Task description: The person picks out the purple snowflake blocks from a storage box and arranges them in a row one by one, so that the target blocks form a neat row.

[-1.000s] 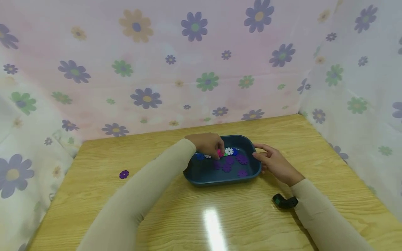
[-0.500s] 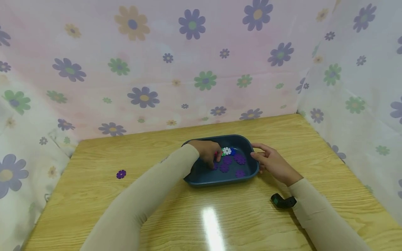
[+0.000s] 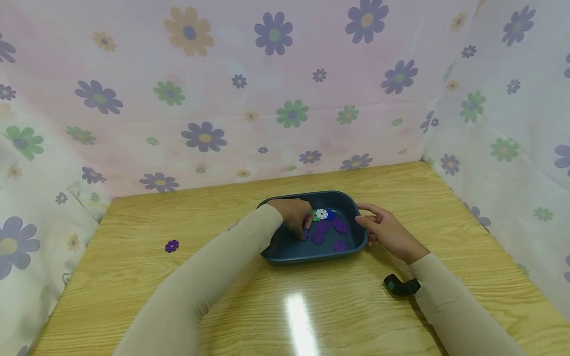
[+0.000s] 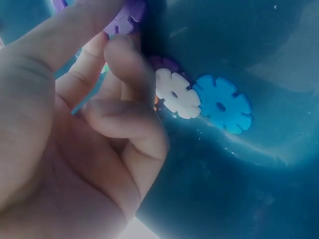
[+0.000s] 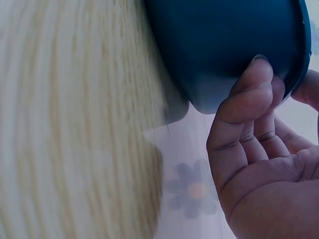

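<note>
Pinching what looks like the rim of a purple disc (image 4: 132, 16) between thumb and finger, your left hand (image 3: 291, 215) reaches across the left end of the blue tray (image 3: 291, 251), with that disc under its tips, near the tray's middle. The relation that counts, I judge, is straight down and slightly toward you from the knuckles: the disc is round, so it has no long axis to line up, and your left hand is plainly the nearer. The other purple discs (image 3: 340, 226) lie to its right, toward the tray's right end, while a white disc (image 3: 321, 214) and a dark blue disc (image 3: 330, 215) sit together near the far long wall. Your right hand (image 3: 389, 232) grips the right end wall, fingers against the outside, steadying the tray, whose long side runs roughly along the far edge of the tabletop (image 3: 240, 306). Leave by lifting over the left end or the near rim; the right end is taken by your own fingers. Bare wood stretches from the left end toward the tabletop's left edge, where a lone purple disc (image 3: 171, 246) lies well apart from the tray
</note>
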Available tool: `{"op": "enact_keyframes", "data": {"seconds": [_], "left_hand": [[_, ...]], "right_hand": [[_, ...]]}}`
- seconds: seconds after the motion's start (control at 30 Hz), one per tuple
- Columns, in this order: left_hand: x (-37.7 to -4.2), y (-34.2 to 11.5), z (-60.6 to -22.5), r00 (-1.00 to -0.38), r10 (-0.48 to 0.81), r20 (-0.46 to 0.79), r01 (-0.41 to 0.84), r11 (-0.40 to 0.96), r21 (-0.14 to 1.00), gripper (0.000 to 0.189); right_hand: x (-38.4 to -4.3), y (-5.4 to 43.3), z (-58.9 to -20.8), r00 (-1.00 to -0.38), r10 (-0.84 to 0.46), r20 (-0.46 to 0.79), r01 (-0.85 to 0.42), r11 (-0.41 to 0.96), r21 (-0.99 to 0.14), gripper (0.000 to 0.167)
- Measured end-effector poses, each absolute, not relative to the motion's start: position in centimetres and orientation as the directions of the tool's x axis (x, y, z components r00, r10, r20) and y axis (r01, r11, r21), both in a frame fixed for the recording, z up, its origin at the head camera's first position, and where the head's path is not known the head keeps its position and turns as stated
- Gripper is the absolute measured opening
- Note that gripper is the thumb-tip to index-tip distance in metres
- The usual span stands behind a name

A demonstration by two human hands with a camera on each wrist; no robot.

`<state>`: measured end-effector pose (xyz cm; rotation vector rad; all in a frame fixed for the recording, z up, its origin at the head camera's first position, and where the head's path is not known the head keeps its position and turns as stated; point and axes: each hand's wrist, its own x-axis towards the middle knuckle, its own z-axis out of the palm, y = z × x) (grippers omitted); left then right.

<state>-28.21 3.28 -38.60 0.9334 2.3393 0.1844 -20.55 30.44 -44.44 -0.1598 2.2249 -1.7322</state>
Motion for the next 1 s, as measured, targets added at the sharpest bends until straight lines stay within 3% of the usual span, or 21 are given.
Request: {"op": "enact_keyframes", "data": {"seconds": [0.2, 0.47, 0.7, 1.0], "left_hand": [[-28.2, 2.7, -38.2, -0.569, 0.684, -0.456, 0.543, 0.73, 0.415, 0.016], [-26.8, -0.8, -35.1, -0.6, 0.775, -0.2, 0.536, 0.575, 0.618, 0.007], [-23.8, -8.0, -33.6, -0.746, 0.663, -0.062, 0.424, 0.544, 0.724, 0.019], [-21.4, -19.8, -36.2, -0.926, 0.369, -0.082, 0.202, 0.668, 0.717, 0.029]], "right_hand": [[-20.6, 30.1, -44.4, -0.942, -0.288, -0.174, 0.098, 0.26, -0.961, 0.063], [-20.3, 30.1, -44.0, -0.939, -0.292, -0.179, 0.1, 0.266, -0.959, 0.065], [-20.4, 30.3, -43.9, -0.939, -0.291, -0.181, 0.104, 0.263, -0.959, 0.064], [-20.4, 30.2, -43.7, -0.941, -0.282, -0.185, 0.1, 0.29, -0.952, 0.065]]}}
